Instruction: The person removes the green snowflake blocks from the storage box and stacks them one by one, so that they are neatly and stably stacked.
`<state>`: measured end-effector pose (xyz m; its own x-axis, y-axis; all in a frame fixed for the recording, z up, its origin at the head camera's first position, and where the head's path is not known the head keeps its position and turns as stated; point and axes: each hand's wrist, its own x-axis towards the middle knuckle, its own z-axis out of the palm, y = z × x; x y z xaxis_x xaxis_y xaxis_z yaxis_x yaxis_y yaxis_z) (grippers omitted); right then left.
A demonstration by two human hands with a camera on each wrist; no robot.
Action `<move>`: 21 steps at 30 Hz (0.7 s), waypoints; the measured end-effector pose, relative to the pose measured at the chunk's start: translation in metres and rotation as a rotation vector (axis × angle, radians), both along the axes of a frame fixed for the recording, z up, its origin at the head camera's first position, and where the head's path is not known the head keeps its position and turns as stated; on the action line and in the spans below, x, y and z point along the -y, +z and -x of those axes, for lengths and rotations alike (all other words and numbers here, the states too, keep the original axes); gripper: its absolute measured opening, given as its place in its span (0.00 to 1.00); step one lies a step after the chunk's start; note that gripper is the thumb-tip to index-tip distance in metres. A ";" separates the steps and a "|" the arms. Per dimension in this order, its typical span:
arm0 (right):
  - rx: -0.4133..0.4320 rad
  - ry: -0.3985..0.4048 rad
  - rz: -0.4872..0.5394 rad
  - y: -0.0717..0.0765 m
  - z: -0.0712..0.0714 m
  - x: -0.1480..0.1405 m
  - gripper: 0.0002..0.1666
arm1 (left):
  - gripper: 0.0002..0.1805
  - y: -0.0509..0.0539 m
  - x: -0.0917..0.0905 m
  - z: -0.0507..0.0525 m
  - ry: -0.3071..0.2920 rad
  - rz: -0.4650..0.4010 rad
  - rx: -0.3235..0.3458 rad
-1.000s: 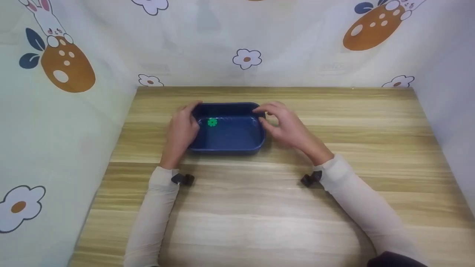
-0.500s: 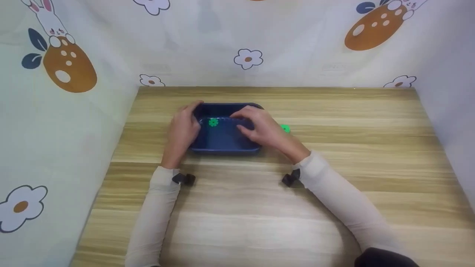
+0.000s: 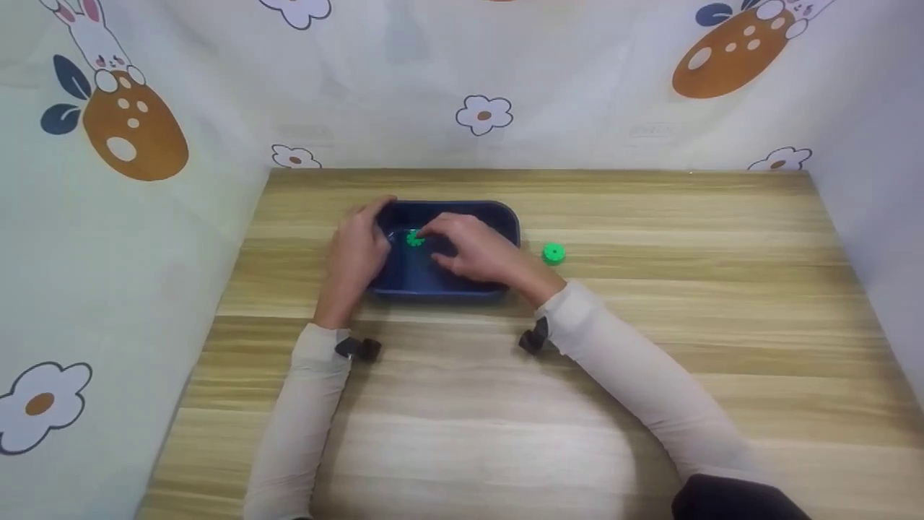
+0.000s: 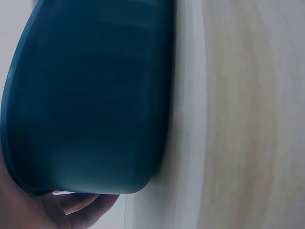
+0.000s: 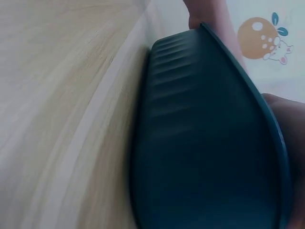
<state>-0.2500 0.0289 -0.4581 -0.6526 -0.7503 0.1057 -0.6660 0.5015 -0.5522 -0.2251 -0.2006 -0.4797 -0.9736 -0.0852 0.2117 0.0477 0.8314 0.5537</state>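
Note:
A dark blue plastic bin (image 3: 442, 292) stands upright on the table. My left hand (image 3: 356, 247) grips its left end, thumb over the rim on the inside; in the left wrist view its fingers (image 4: 88, 208) wrap round the outside. On the bin floor lies a green notched disc (image 3: 413, 239), like a snowflake building piece. My right hand (image 3: 475, 249) is over the bin, thumb and index finger apart, with the index fingertip at the disc's right edge; whether it touches is unclear. The bin wall (image 5: 205, 138) hides most of this hand in the right wrist view.
To the right of the bin, a thick green round piece with a centre hole (image 3: 554, 253) rests on the wood-grain table (image 3: 462, 404). Behind the table hangs a patterned backdrop (image 3: 390, 87), with more walling at both sides.
My right hand has moved left from the bin's right rim to the green disc inside. The green piece on the table has come into sight behind it. The left hand and bin stay put.

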 end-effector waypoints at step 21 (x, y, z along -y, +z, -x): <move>-0.097 0.020 -0.355 -0.012 0.002 0.033 0.35 | 0.30 -0.003 0.000 0.001 -0.015 0.013 -0.030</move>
<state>-0.2522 -0.0041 -0.4698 -0.6374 -0.7636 -0.1032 -0.7180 0.6372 -0.2802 -0.2265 -0.2009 -0.4826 -0.9679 -0.0675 0.2421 0.0770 0.8374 0.5411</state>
